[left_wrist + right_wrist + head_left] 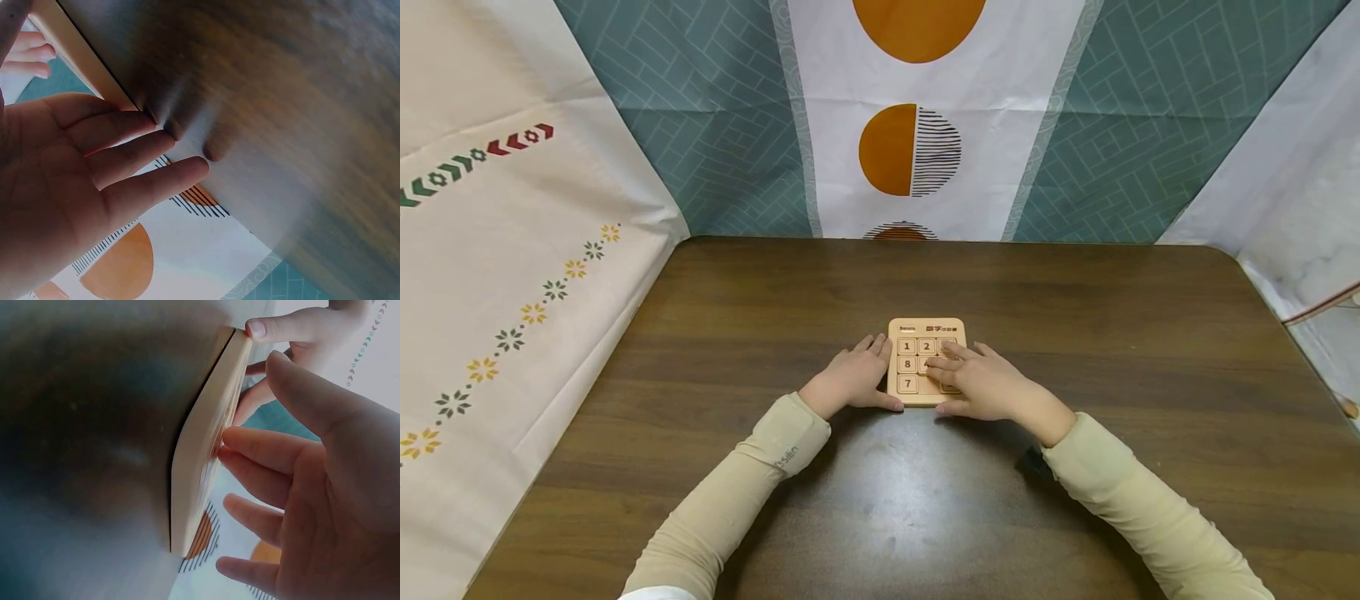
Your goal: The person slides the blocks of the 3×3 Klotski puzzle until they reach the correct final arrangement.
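A wooden number sliding puzzle [925,401] lies flat on the table, its numbered tiles partly covered. Along its left edge my left hand [852,377] rests with fingers extended, the thumb at the near left corner. In the left wrist view, the straight fingers of the left hand [69,162] lie beside the board's side [84,59]. My right hand [992,386] reaches over the right half, fingertips on the tiles around the 4 and thumb by the near edge. The right wrist view shows the right hand's [312,469] two fingertips touching the puzzle's [194,462] top face.
The brown wooden table [880,517] surrounds the puzzle. A patterned cloth [730,125] hangs behind the far edge, and a white floral cloth [550,375] hangs on the left. A small dark thing [1034,462] is under the right wrist.
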